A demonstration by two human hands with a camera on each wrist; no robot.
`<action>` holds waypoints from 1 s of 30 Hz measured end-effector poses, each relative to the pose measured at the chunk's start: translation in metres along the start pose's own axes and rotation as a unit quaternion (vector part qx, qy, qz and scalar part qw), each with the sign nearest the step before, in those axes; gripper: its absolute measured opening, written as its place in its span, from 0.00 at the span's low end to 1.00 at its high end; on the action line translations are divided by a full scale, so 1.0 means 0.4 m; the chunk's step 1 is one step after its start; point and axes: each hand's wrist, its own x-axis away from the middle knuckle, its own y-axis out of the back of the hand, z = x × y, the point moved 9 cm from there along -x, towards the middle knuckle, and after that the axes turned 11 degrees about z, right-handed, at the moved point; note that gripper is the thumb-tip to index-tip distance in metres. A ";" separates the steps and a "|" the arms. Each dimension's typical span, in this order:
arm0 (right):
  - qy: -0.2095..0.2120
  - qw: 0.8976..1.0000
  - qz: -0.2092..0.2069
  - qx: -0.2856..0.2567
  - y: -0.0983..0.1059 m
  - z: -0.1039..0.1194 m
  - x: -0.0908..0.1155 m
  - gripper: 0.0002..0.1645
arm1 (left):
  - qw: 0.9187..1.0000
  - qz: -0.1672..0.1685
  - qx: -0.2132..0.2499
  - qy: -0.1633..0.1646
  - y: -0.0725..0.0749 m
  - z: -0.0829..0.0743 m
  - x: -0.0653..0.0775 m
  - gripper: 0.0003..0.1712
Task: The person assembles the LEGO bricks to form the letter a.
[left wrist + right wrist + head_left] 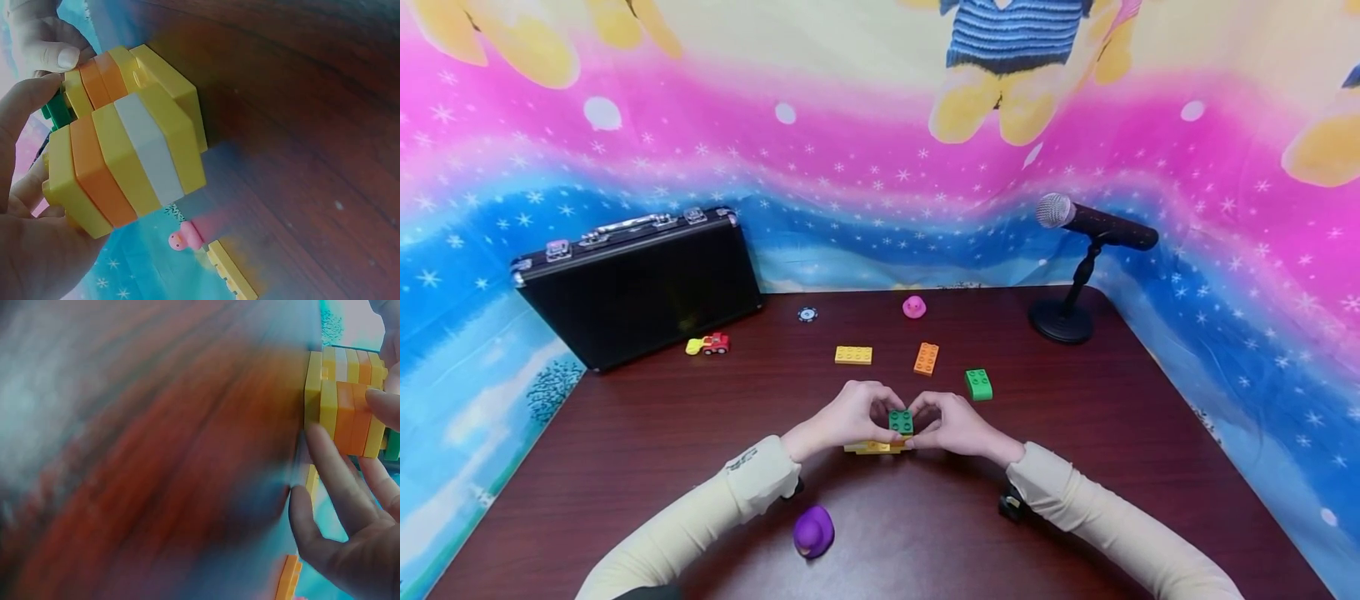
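Note:
A stack of toy building bricks [125,150] in yellow, orange and white stands on the table in two columns. At its top is a dark green brick [901,421]. My left hand [855,414] pinches the green brick, thumb on the near side and fingers on the far side. From the right, my right hand [961,427] grips the upper part of the stack between thumb and index finger. In the right wrist view, the stack [353,419] shows its yellow and orange layers beside the right hand's loosely spread other fingers. How the green brick joins the stack is partly hidden.
Beyond the hands lie a yellow brick [853,356], an orange brick [927,359] and a light green brick [979,384]. A pink duck [913,307], poker chip [807,314], toy car [708,343], black case [647,287] and microphone [1105,227] stand farther back. A purple duck [813,532] sits nearer.

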 end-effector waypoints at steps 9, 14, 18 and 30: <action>0.010 1.000 -0.007 -0.005 0.006 0.006 -0.001 0.18 | 1.000 0.002 -0.001 0.001 -0.003 -0.004 -0.004 0.17; 0.026 0.999 -0.019 0.041 0.017 0.015 -0.002 0.17 | 1.000 0.005 0.010 0.008 -0.004 0.002 -0.006 0.15; 0.030 0.998 -0.020 0.056 0.019 0.020 0.003 0.17 | 1.000 0.008 0.004 0.006 -0.008 0.002 -0.007 0.16; 0.018 0.997 0.006 0.078 -0.007 0.011 -0.011 0.20 | 0.999 0.010 0.032 0.006 -0.010 0.022 0.005 0.16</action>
